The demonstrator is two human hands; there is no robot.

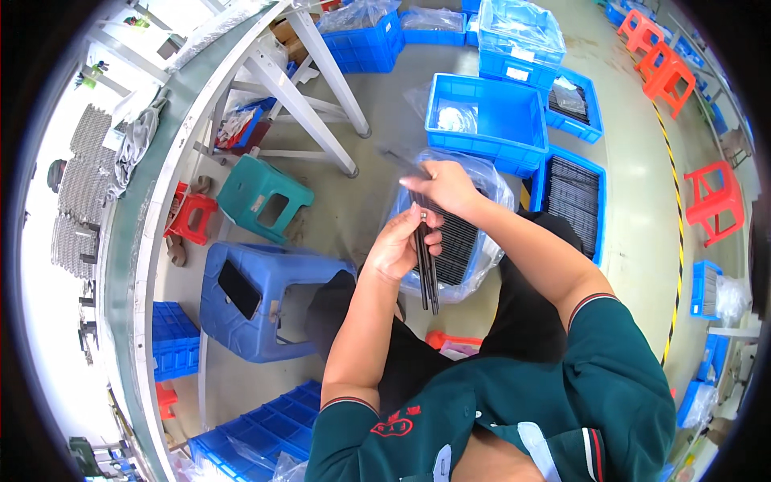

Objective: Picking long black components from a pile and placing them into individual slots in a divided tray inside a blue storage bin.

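So the main thing here is how the two grips line up. The left hand [401,241] has its fingers wrapped around a small bunch of dark rods [426,277], long axis running roughly up and down the view, lower ends poking out below the fist toward the person's lap. The upper ends come up just under the right hand [444,189], so that's the nearer hand for the top of the bunch. The right looks pinched on a blurred dark strip [404,163] that points off up and to the left, crossways to the bunch; can't tell exactly where its near end sits. Judging by the angles, that strip would need to swing round to lie along the others. Below both hands sits a stack of dark strips [459,255] in clear plastic wrapping [499,186].
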